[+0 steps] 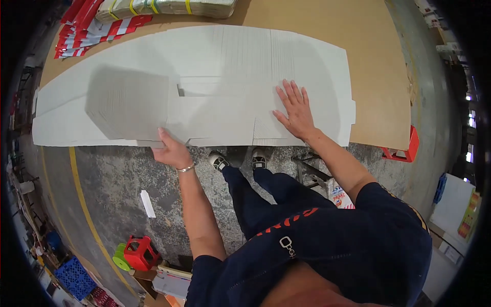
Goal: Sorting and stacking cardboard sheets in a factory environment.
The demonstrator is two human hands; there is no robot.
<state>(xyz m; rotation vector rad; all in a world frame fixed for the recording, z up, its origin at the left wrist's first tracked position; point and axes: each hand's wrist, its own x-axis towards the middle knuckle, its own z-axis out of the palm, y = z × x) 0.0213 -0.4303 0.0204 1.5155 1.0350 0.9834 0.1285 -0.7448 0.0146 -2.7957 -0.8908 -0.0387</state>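
Note:
A large white-grey cardboard sheet (215, 56) lies across the brown tabletop, with cut slots, fold lines and a small opening left of its middle. At its near edge, my left hand (173, 152) grips a greyer cardboard flap (128, 102), thumb on top and the other fingers hidden beneath. This flap seems slightly raised over the left part of the sheet. Further right, my right hand (295, 110) lies flat on the sheet with its fingers stretched out, holding nothing.
Red-and-white printed packaging (92, 33) and a strapped cardboard bundle (169, 7) sit at the table's far left. A red stool (404, 146) stands by the right corner, another red stool (141, 253) lower left. A white strip (148, 204) lies on the floor.

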